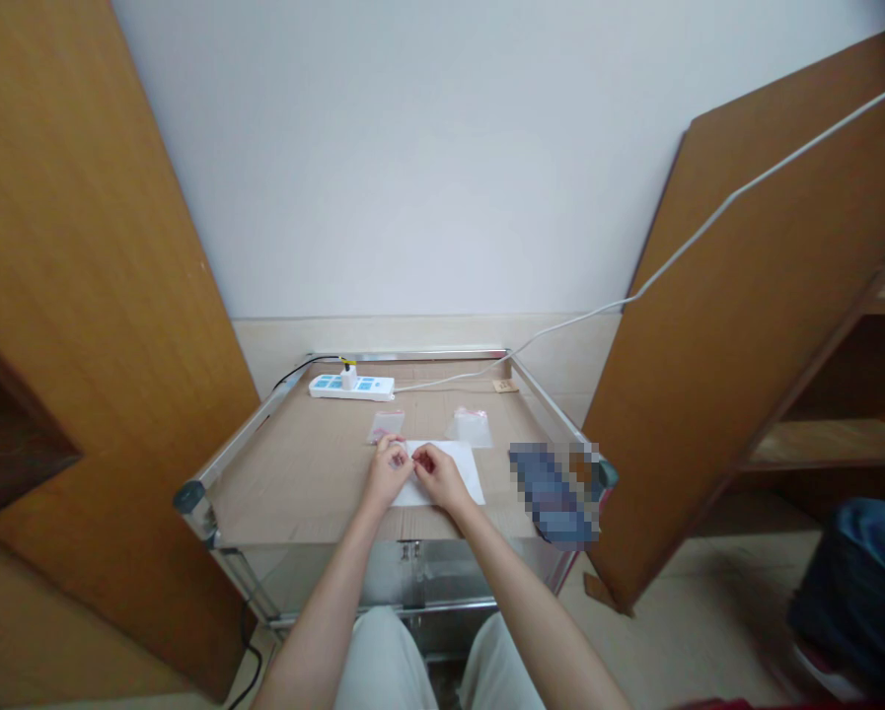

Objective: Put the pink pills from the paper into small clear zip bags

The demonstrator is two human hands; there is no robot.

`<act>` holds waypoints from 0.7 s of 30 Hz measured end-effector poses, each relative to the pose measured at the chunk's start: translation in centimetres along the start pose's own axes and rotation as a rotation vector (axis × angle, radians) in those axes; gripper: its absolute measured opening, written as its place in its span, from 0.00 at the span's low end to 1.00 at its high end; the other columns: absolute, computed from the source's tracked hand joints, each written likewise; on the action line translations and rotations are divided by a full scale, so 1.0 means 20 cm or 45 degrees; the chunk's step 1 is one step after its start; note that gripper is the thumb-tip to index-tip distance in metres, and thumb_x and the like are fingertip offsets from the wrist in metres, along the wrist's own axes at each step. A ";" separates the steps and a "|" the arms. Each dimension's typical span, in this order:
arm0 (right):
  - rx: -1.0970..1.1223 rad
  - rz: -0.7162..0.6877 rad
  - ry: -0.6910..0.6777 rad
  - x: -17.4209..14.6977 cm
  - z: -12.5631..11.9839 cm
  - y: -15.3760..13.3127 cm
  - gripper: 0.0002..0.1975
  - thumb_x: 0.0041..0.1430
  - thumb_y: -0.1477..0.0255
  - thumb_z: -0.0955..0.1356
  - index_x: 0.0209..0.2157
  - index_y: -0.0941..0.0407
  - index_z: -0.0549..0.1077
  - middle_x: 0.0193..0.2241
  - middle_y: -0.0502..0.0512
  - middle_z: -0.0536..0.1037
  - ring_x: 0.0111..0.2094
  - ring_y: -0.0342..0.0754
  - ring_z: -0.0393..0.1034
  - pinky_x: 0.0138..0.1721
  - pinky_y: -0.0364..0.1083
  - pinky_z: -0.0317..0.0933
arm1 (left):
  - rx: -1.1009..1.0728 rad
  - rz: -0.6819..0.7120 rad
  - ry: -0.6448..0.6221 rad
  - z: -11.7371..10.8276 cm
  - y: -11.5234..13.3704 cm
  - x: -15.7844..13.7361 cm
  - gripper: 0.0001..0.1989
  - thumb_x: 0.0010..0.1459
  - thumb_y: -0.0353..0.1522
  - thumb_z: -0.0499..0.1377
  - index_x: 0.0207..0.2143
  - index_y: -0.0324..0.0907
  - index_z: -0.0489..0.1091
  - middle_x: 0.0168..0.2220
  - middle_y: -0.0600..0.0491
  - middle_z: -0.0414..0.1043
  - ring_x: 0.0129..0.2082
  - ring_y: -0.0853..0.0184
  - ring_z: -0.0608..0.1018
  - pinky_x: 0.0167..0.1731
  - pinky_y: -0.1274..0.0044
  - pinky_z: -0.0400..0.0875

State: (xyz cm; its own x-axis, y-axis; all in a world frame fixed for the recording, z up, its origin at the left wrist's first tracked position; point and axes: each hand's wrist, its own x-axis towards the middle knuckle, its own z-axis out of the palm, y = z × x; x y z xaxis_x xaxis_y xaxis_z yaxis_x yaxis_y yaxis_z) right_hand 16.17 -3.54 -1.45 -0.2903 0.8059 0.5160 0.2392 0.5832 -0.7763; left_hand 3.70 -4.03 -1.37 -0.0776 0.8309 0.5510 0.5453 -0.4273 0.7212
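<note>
My left hand [390, 465] and my right hand [438, 475] meet above a white sheet of paper [461, 475] on the table. Fingers of both hands are bent into a pinch, with the fingertips almost touching. Whatever lies between them is too small to make out. Just beyond my left hand is a small clear plastic bag [386, 424] with something reddish at its lower part. Behind the paper, to the right, lie several clear plastic bags [472, 428].
A white power strip [351, 388] with a plug in it sits at the back left of the table [286, 483]. Its white cable [575, 320] runs off to the right. A blurred-out dark item [553, 498] lies at the right edge. Another person's leg [856, 582] shows at far right.
</note>
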 end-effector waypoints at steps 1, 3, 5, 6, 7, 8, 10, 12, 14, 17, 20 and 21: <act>-0.015 -0.015 -0.002 0.00 0.00 0.00 0.05 0.46 0.79 0.60 0.27 0.58 0.65 0.21 0.48 0.66 0.23 0.40 0.58 0.26 0.39 0.53 | 0.008 0.003 -0.003 0.00 0.00 0.00 0.05 0.40 0.24 0.52 0.16 0.39 0.59 0.36 0.51 0.61 0.39 0.67 0.66 0.39 0.76 0.60; -0.063 -0.052 -0.006 0.00 0.01 0.00 0.05 0.46 0.79 0.60 0.26 0.58 0.64 0.21 0.48 0.65 0.24 0.40 0.57 0.26 0.39 0.52 | 0.017 0.004 -0.010 0.00 0.01 0.00 0.06 0.38 0.24 0.52 0.15 0.40 0.57 0.36 0.51 0.62 0.39 0.67 0.66 0.40 0.76 0.60; -0.119 -0.082 -0.008 -0.01 0.01 0.01 0.05 0.45 0.79 0.60 0.25 0.58 0.64 0.21 0.47 0.64 0.24 0.40 0.56 0.27 0.39 0.51 | 0.020 -0.001 -0.020 0.00 0.01 -0.01 0.07 0.38 0.23 0.52 0.15 0.40 0.56 0.36 0.51 0.62 0.39 0.67 0.66 0.41 0.75 0.59; -0.141 -0.091 -0.009 -0.01 0.01 0.01 0.05 0.45 0.79 0.60 0.25 0.57 0.64 0.21 0.47 0.64 0.24 0.40 0.56 0.27 0.39 0.51 | 0.021 -0.003 -0.023 0.00 0.01 -0.01 0.07 0.38 0.23 0.52 0.15 0.40 0.55 0.36 0.51 0.62 0.39 0.67 0.66 0.41 0.74 0.59; -0.154 -0.099 -0.012 -0.01 0.02 0.01 0.05 0.45 0.79 0.60 0.25 0.57 0.64 0.21 0.47 0.63 0.24 0.40 0.56 0.27 0.39 0.51 | 0.022 -0.003 -0.024 0.00 0.01 -0.01 0.07 0.38 0.23 0.52 0.15 0.40 0.55 0.36 0.51 0.62 0.39 0.67 0.66 0.42 0.74 0.58; -0.160 -0.107 -0.013 -0.01 0.02 0.00 0.05 0.45 0.80 0.60 0.25 0.57 0.64 0.21 0.47 0.63 0.24 0.41 0.55 0.27 0.39 0.51 | 0.022 -0.002 -0.024 0.00 0.01 -0.01 0.07 0.38 0.23 0.51 0.14 0.40 0.55 0.36 0.51 0.62 0.39 0.67 0.67 0.42 0.74 0.58; -0.161 -0.121 -0.014 -0.01 0.01 0.00 0.05 0.45 0.80 0.59 0.25 0.57 0.64 0.21 0.47 0.63 0.24 0.41 0.55 0.27 0.39 0.51 | 0.021 0.001 -0.024 0.00 0.02 -0.01 0.08 0.37 0.23 0.51 0.14 0.40 0.54 0.36 0.51 0.62 0.39 0.67 0.67 0.42 0.73 0.58; -0.157 -0.125 -0.010 -0.01 0.01 0.00 0.06 0.45 0.80 0.59 0.25 0.57 0.64 0.21 0.48 0.63 0.24 0.41 0.55 0.27 0.39 0.51 | 0.024 -0.002 -0.021 0.00 0.02 -0.01 0.08 0.37 0.23 0.51 0.14 0.41 0.54 0.36 0.51 0.62 0.39 0.66 0.67 0.42 0.73 0.59; -0.158 -0.106 0.017 -0.01 0.01 0.00 0.07 0.44 0.81 0.59 0.25 0.57 0.64 0.22 0.48 0.63 0.25 0.41 0.55 0.27 0.39 0.51 | 0.033 -0.007 -0.013 0.00 0.02 -0.01 0.08 0.37 0.23 0.52 0.14 0.41 0.54 0.36 0.51 0.63 0.38 0.66 0.67 0.42 0.73 0.59; -0.156 -0.059 0.089 0.00 0.00 0.02 0.08 0.43 0.82 0.59 0.25 0.57 0.65 0.21 0.48 0.62 0.24 0.41 0.55 0.26 0.39 0.51 | 0.032 0.010 -0.013 0.00 0.01 -0.01 0.08 0.38 0.23 0.52 0.13 0.40 0.54 0.35 0.51 0.63 0.38 0.67 0.68 0.41 0.74 0.59; -0.146 -0.062 0.121 0.00 0.00 0.03 0.09 0.44 0.82 0.59 0.25 0.57 0.68 0.22 0.49 0.64 0.25 0.42 0.57 0.28 0.40 0.53 | 0.012 0.027 -0.003 -0.01 0.00 0.00 0.07 0.39 0.24 0.51 0.14 0.40 0.56 0.35 0.52 0.64 0.37 0.68 0.68 0.42 0.74 0.59; -0.144 -0.071 0.120 0.00 0.00 0.03 0.10 0.44 0.82 0.60 0.26 0.57 0.69 0.23 0.50 0.65 0.26 0.42 0.58 0.29 0.40 0.53 | 0.003 0.030 0.008 -0.01 0.00 0.00 0.06 0.39 0.24 0.51 0.14 0.40 0.57 0.34 0.52 0.65 0.38 0.68 0.68 0.42 0.74 0.59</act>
State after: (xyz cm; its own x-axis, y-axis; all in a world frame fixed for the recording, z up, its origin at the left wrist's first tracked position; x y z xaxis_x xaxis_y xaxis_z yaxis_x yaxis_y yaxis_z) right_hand 16.37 -3.08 -1.88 -0.2190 0.7749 0.5929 0.3298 0.6307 -0.7025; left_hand 3.60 -4.10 -1.33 -0.0701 0.8185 0.5702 0.5490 -0.4456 0.7071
